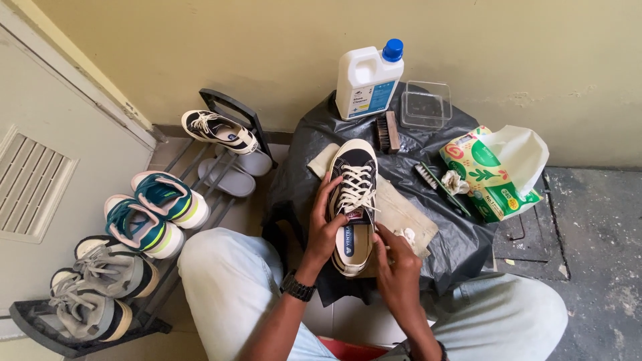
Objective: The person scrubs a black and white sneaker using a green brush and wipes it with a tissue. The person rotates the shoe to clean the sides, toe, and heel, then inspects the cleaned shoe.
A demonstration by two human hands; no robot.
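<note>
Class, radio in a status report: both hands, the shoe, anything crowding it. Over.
Left hand grips black canvas lace-up sneaker at its side. Right hand at heel edge, white wad beside fingers. Wooden brush lies beyond toe, apart.

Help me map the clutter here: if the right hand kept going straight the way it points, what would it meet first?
Probably the black canvas sneaker with white laces: the right hand points up-left at the sneaker's heel end and already looks in contact, though depth is unclear.

On my feed I see two bare forearms with no sleeves reaching the wrists. My left hand point(326, 230) has a black wristwatch point(297, 287) with a chunky dark band strapped just behind it. My right hand point(399, 267) has a thin dark band, barely visible, at its wrist. Both legs wear pale, washed-out light blue denim trousers point(227, 281), creased over the knees.
</note>
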